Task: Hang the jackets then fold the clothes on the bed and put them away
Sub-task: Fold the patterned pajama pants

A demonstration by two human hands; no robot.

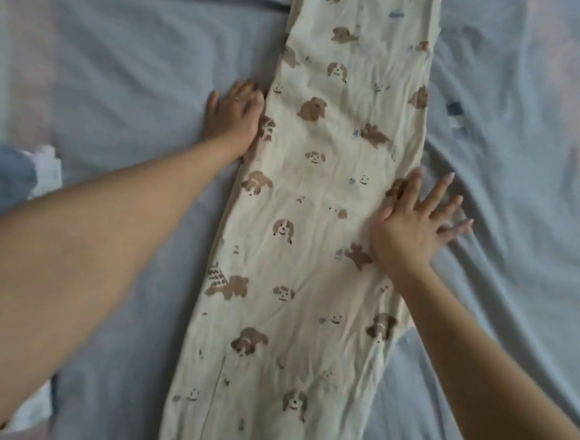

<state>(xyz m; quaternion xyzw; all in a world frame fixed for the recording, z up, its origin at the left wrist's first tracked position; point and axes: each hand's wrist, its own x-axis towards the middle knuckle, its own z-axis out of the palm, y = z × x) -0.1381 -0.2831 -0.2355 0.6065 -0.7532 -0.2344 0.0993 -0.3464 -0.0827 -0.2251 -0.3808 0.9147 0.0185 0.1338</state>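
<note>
Smoothing the trousers (331, 195), laid lengthwise in a long strip on the bed (139, 54). Pressing the right edge with right hand (415, 225), spread flat and straight, likely to flatten creases and hold the fold. Bracing the left edge with left hand (234, 113); too blurred to tell whether pinching cloth or only resting. Probably readying a crosswise fold.

Matt crinkled cloth garment (319, 222), bedsheet (139, 54)

Garment (319, 222) lies lengthwise on the bed (137, 71).
</note>
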